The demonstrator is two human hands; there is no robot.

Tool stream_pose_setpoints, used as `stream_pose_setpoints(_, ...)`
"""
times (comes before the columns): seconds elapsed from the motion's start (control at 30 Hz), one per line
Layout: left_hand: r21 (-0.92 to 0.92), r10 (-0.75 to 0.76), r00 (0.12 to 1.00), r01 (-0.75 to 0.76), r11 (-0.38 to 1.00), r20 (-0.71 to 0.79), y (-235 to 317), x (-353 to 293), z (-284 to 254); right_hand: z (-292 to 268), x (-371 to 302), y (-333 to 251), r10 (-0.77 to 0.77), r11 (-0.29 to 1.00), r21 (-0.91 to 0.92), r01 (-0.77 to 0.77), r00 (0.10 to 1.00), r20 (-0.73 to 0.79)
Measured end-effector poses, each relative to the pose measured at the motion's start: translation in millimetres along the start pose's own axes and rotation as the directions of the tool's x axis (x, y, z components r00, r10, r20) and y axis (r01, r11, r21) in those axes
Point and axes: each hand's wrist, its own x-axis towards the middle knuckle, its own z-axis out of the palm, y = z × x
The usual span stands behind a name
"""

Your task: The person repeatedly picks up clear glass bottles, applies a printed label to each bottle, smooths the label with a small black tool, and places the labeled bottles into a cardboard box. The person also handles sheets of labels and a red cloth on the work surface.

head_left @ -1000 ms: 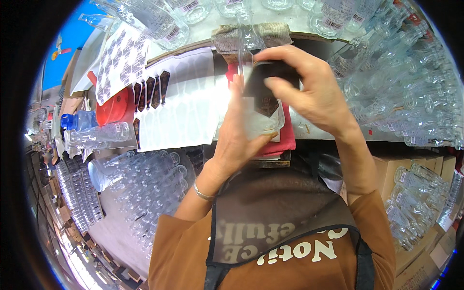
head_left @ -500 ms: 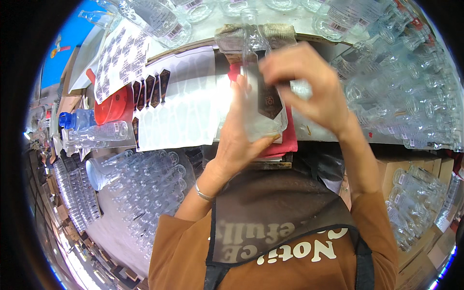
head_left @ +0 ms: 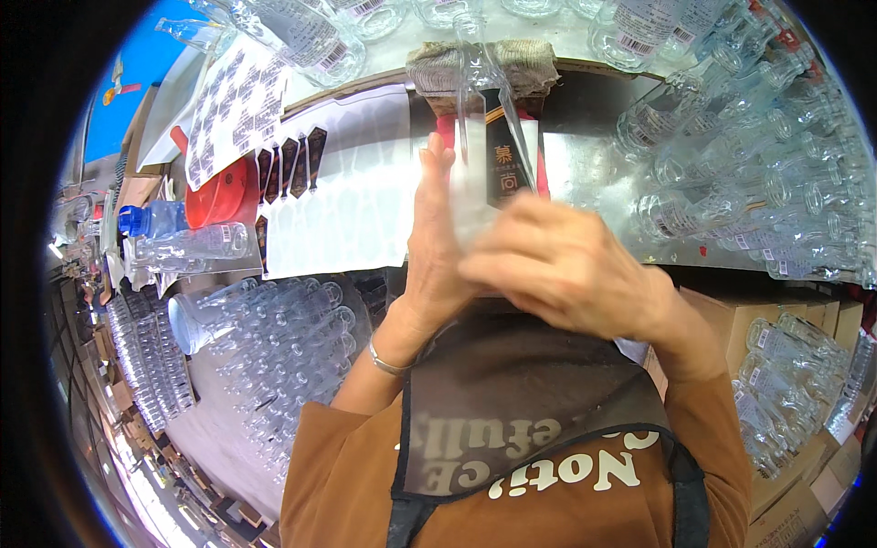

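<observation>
A clear glass bottle [head_left: 475,68] lies in front of me, neck pointing away and resting on a rolled, stained cloth [head_left: 530,68]. Its upper side carries a dark tie-shaped label [head_left: 503,146] with gold and reddish marks. My left hand [head_left: 433,242] holds the bottle along its left side, fingers stretched toward the neck; the thumb is hidden behind my other hand. My right hand [head_left: 571,265] lies across the lower end of the bottle and covers the label's bottom tip. Its fingers are bent and smeared by motion. Red material [head_left: 543,173] shows beneath the bottle.
Left of the bottle lies a white backing sheet [head_left: 343,215] with several dark labels [head_left: 290,166] on it. Beyond are a printed sheet [head_left: 242,105] and a red basin [head_left: 217,196]. Clear bottles crowd the right side [head_left: 731,164], the back edge [head_left: 365,18] and the lower left [head_left: 283,338].
My right hand has moved down from the label's upper part to the bottle's lower end, uncovering the label's marks. My left hand stays along the bottle's side.
</observation>
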Motion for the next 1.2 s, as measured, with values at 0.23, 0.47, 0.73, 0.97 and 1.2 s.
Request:
stream_pose_setpoints(0.23,-0.417,-0.189,0.980,0.199,0.887,0.064,13.0,8.8,0.7,-20.3,-38.4,48.2,0.759,0.452,0.709,-0.541,0.651,0.013)
stream_pose_setpoints(0.47,-0.076,-0.015,1.000,0.014,0.997,-0.008,5.6,5.5,-9.1,2.9,-25.8,14.7,0.700,0.689,0.302,-0.659,0.713,-0.040)
stream_pose_setpoints(0.73,0.097,-0.011,0.996,0.003,0.995,0.087,-26.1,0.9,-38.3,0.3,-22.1,-0.6,0.671,0.728,-0.071,-0.682,0.730,-0.128)
stream_pose_setpoints(0.97,0.791,0.109,0.946,0.187,0.583,-0.304,-154.8,49.5,-152.8,0.1,-35.6,15.7,0.680,0.718,-0.029,-0.696,0.709,-0.188)
stream_pose_setpoints(1.2,0.580,0.089,0.922,0.161,0.799,-0.378,-145.1,46.5,-152.7,-1.5,-43.7,14.2,0.711,0.703,0.112,-0.703,0.700,-0.065)
